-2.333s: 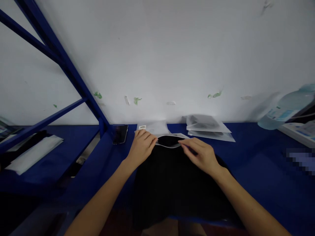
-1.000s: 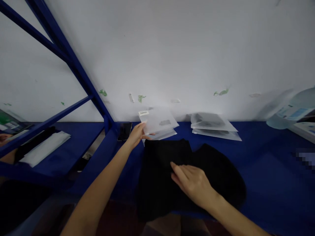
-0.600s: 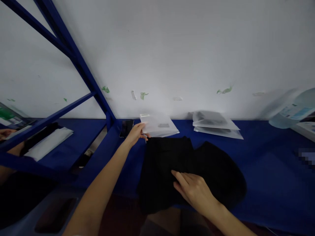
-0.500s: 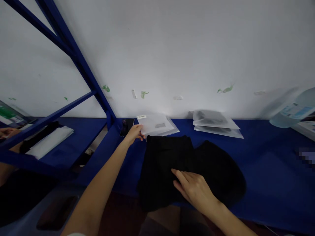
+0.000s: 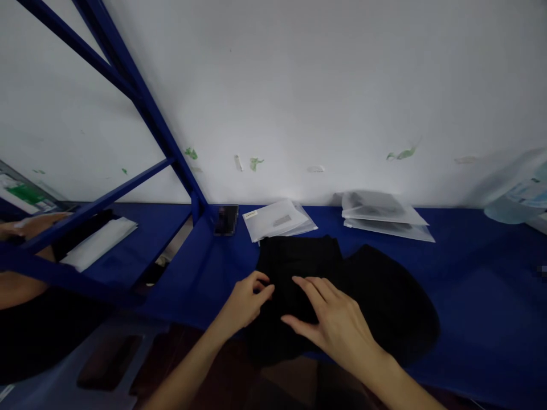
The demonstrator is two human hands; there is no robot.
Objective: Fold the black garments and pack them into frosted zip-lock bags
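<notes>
A black garment lies spread on the blue table in front of me, part of it hanging over the near edge. Over its left side is my left hand, fingers curled and a little apart, nothing visible between them. My right hand rests on or just above the middle of the cloth, its thumb and fingers spread wide. Just beyond the garment's far edge lies a translucent plastic bag with a small label, next to the wall.
More translucent zip bags are stacked by the wall. A phone lies left of the labelled bag. A large clear bottle stands far right. Blue frame bars rise at left, and beyond them a person's arm shows near white bags.
My left hand has let go of the labelled bag and come back to the garment's left side. My right hand's thumb and fingers have spread apart.
</notes>
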